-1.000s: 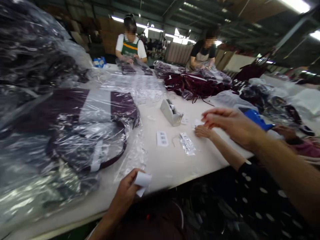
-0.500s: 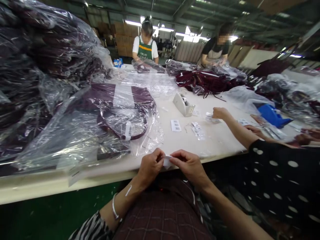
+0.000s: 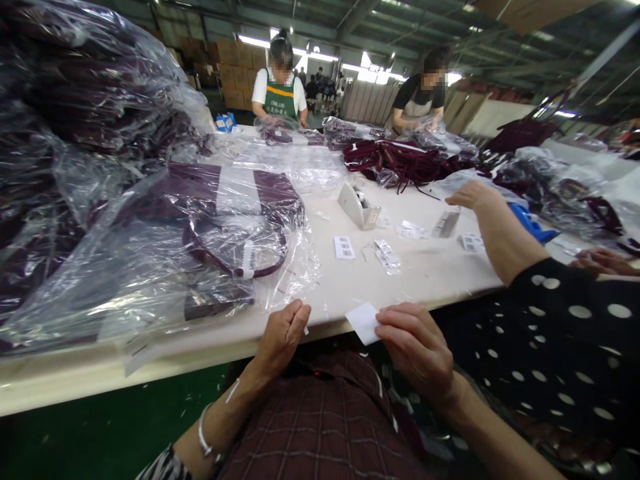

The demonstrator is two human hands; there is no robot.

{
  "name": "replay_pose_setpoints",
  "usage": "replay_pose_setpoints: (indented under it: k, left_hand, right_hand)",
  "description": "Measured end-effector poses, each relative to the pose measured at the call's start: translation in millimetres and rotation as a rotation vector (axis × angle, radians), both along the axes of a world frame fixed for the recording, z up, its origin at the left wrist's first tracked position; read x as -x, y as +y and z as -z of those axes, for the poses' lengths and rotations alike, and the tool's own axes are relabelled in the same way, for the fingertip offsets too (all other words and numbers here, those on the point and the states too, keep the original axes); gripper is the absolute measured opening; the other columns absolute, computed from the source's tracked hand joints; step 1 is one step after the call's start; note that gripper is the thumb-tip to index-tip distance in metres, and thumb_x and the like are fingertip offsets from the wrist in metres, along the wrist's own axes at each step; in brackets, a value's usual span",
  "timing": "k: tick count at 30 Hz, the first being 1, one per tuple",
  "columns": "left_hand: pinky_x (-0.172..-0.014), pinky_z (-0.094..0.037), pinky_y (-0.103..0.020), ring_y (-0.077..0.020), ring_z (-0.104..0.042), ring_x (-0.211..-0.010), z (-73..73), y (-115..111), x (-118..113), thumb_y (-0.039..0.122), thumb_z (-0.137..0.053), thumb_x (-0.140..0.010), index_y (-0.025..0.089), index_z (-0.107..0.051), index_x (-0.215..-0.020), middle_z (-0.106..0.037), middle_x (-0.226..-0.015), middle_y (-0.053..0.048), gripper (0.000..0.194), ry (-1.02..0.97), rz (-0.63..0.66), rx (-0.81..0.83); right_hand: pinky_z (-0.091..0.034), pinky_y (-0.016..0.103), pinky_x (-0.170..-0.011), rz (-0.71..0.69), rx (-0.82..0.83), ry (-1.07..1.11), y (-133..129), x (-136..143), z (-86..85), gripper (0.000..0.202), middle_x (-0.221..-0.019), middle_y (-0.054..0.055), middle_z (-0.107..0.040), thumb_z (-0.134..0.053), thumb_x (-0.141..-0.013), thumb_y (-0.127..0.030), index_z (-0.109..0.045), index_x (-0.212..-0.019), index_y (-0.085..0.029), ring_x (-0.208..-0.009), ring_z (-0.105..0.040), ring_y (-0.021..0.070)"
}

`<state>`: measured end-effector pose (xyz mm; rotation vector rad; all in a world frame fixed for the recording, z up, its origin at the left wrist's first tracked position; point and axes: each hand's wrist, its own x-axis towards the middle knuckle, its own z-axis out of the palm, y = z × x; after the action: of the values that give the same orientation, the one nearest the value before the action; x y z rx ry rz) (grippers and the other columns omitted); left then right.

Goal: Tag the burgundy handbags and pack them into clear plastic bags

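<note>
My right hand (image 3: 417,343) pinches a small white paper sheet (image 3: 361,324) by its right edge, just off the table's front edge. My left hand (image 3: 284,333) is closed in a pinch to the left of the sheet, apart from it. A tiny white bit shows under its fingertips, too small to name. Beyond my left hand lies a dark purple bag (image 3: 200,193) in a clear plastic bag, with its looped handle uppermost. A sheet of printed labels (image 3: 345,247) and a strip of labels (image 3: 387,257) lie on the table ahead.
A tape dispenser (image 3: 357,208) stands mid-table. Plastic-wrapped goods (image 3: 110,87) are piled high at left. Dark red straps (image 3: 395,160) lie in a heap farther back. From the right reaches a co-worker's hand (image 3: 470,195), beside a blue object (image 3: 533,223). Two people work across the table.
My hands have drawn apart, the white sheet staying in my right hand. The co-worker's arm at right has lifted and shifted, with a small card blurred below the hand.
</note>
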<state>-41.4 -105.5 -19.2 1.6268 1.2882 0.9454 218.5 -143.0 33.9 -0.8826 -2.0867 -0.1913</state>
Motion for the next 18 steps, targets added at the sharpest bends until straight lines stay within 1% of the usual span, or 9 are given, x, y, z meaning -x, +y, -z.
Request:
replay_pose_setpoints:
  k: [3, 6, 8, 9, 11, 13, 16, 17, 18]
  left_hand:
    - [-0.055, -0.034, -0.024, -0.0115, -0.045, -0.051, 11.4, -6, 6, 0.053, -0.042, -0.093, 0.021, -0.042, -0.064, -0.044, -0.053, 0.005, 0.044, -0.01, 0.046, 0.073]
    - [-0.06, -0.042, -0.025, -0.014, -0.056, -0.058, 23.3, -18, 19, 0.051, -0.042, -0.094, 0.02, -0.049, -0.075, -0.059, -0.062, 0.002, 0.036, -0.078, 0.061, 0.183]
    - [-0.063, -0.046, -0.026, -0.0157, -0.06, -0.065, 31.1, -29, 31, 0.05, -0.042, -0.094, 0.02, -0.051, -0.079, -0.064, -0.07, -0.002, 0.035, -0.1, 0.051, 0.246]
    - [-0.064, -0.047, -0.026, -0.0163, -0.061, -0.066, 34.7, -34, 37, 0.051, -0.043, -0.094, 0.019, -0.052, -0.08, -0.065, -0.073, -0.003, 0.036, -0.104, 0.038, 0.275]
    - [-0.065, -0.049, -0.027, -0.0172, -0.063, -0.069, 40.1, -44, 47, 0.054, -0.043, -0.093, 0.018, -0.055, -0.083, -0.067, -0.078, -0.006, 0.039, -0.124, 0.019, 0.323]
    - [-0.066, -0.05, -0.027, -0.018, -0.063, -0.071, 41.1, -50, 53, 0.058, -0.045, -0.091, 0.017, -0.058, -0.087, -0.069, -0.083, -0.007, 0.044, -0.17, 0.014, 0.373]
    - [-0.07, -0.048, -0.026, -0.0177, -0.062, -0.075, 35.3, -51, 56, 0.059, -0.05, -0.089, 0.017, -0.064, -0.087, -0.068, -0.081, -0.006, 0.044, -0.163, 0.054, 0.408]
    - [-0.071, -0.047, -0.025, -0.0174, -0.061, -0.075, 32.9, -50, 56, 0.058, -0.053, -0.089, 0.017, -0.066, -0.085, -0.067, -0.079, -0.004, 0.043, -0.148, 0.076, 0.398]
    - [-0.072, -0.047, -0.025, -0.0172, -0.06, -0.075, 31.2, -48, 55, 0.058, -0.055, -0.087, 0.018, -0.068, -0.084, -0.067, -0.078, -0.004, 0.042, -0.148, 0.091, 0.387]
  right_hand:
    - [-0.052, 0.034, -0.079, 0.017, 0.119, -0.095, -15, -20, 15.6, 0.025, -0.091, 0.004, -0.071, -0.062, -0.085, -0.005, -0.068, -0.101, -0.023, -0.086, -0.063, 0.0177]
    - [-0.053, 0.028, -0.071, 0.091, 0.385, -0.222, -29, -44, 41.0, 0.013, -0.089, 0.003, -0.071, -0.065, -0.089, -0.022, -0.069, -0.101, -0.025, -0.08, -0.064, 0.0166]
    - [-0.054, 0.028, -0.072, 0.122, 0.525, -0.255, -31, -51, 57.4, 0.015, -0.092, 0.003, -0.071, -0.068, -0.088, -0.033, -0.07, -0.101, -0.027, -0.083, -0.066, 0.018]
    - [-0.055, 0.029, -0.074, 0.128, 0.569, -0.234, -29, -49, 63.5, 0.014, -0.094, 0.003, -0.072, -0.067, -0.088, -0.035, -0.071, -0.1, -0.028, -0.085, -0.067, 0.0183]
    - [-0.055, 0.028, -0.077, 0.11, 0.631, -0.128, -21, -33, 69.1, 0.013, -0.095, 0.003, -0.072, -0.062, -0.091, -0.032, -0.071, -0.099, -0.027, -0.087, -0.067, 0.0179]
    - [-0.054, 0.027, -0.081, 0.036, 0.716, 0.01, -10, 1, 65.5, 0.015, -0.096, 0.004, -0.072, -0.061, -0.091, -0.027, -0.072, -0.101, -0.026, -0.09, -0.067, 0.0174]
    - [-0.054, 0.024, -0.08, -0.099, 0.963, 0.22, 5, 66, 51.7, 0.03, -0.097, 0.002, -0.073, -0.074, -0.08, -0.024, -0.07, -0.109, -0.024, -0.088, -0.068, 0.0162]
    - [-0.054, 0.022, -0.077, -0.127, 1.046, 0.283, 10, 86, 48.3, 0.034, -0.095, 0.001, -0.073, -0.078, -0.076, -0.023, -0.071, -0.109, -0.024, -0.085, -0.068, 0.0153]
    - [-0.053, 0.021, -0.075, -0.15, 1.092, 0.321, 15, 102, 46.7, 0.032, -0.092, 0.0, -0.073, -0.079, -0.074, -0.022, -0.072, -0.104, -0.024, -0.082, -0.068, 0.0146]
